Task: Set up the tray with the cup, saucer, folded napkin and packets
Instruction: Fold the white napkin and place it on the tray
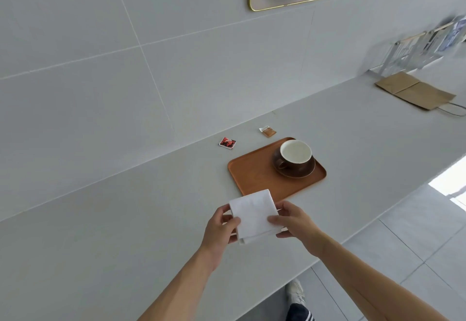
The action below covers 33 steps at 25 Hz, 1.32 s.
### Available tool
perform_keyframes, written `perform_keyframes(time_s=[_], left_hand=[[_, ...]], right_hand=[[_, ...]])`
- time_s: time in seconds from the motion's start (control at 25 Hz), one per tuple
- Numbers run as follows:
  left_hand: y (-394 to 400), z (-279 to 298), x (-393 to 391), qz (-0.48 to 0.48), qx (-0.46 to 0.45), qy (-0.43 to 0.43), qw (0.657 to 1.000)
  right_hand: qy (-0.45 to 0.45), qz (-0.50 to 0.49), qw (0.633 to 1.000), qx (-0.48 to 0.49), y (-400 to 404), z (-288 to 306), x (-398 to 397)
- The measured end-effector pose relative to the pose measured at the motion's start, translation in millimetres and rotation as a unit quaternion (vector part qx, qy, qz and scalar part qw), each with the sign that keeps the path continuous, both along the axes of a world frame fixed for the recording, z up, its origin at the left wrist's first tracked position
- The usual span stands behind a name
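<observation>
Your left hand (pixel 222 227) and right hand (pixel 295 222) pinch the white folded paper napkin (pixel 253 216) between closed fingers | it hangs over the grey surface (pixel 126 219), near the brown wooden tray (pixel 254 171)

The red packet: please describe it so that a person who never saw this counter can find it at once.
Start from the wooden tray that carries the brown cup and saucer. On the bare counter past the tray's far-left corner, near the wall, lies the red packet. Its red and black print with white edges sets it apart from the tan packet farther right.
</observation>
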<state>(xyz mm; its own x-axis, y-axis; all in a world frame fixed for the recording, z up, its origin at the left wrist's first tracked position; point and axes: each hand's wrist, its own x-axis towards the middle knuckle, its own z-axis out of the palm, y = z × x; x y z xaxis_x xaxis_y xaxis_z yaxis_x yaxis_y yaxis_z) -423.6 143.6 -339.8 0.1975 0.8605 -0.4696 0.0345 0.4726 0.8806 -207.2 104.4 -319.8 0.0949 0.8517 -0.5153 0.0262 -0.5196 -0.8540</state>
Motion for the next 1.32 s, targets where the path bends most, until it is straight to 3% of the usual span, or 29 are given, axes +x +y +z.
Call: perform_keyframes(time_s=[0.24, 0.44, 0.56, 0.8, 1.04, 1.32], left_hand=[[26.8, -17.8, 68.2, 0.106, -0.005, 0.052, 0.993], [37.6, -26.8, 101.2, 0.175, -0.002, 0.128, 0.976], [45.9, -29.4, 111.3, 0.194, -0.001, 0.182, 0.964], [65.1, -37.1, 114.0, 0.162, -0.016, 0.256, 0.953], [76.6, -33.1, 115.8, 0.078, 0.041, 0.318, 0.944], [69.6, -48.3, 119.2, -0.032, 0.129, 0.48, 0.867]], right_hand=[[-0.056, 0.066, 0.996, -0.008, 56.1, -17.1, 66.5], [-0.199, 0.129, 0.971, 0.036, 90.5, -35.0, 87.1], [-0.241, 0.149, 0.957, 0.054, 103.1, -45.0, 90.6], [-0.279, 0.177, 0.941, 0.066, 118.5, -60.9, 87.3], [-0.335, 0.188, 0.921, 0.068, 129.0, -73.5, 77.9], [-0.417, 0.238, 0.873, 0.087, 122.5, -84.2, 74.4]])
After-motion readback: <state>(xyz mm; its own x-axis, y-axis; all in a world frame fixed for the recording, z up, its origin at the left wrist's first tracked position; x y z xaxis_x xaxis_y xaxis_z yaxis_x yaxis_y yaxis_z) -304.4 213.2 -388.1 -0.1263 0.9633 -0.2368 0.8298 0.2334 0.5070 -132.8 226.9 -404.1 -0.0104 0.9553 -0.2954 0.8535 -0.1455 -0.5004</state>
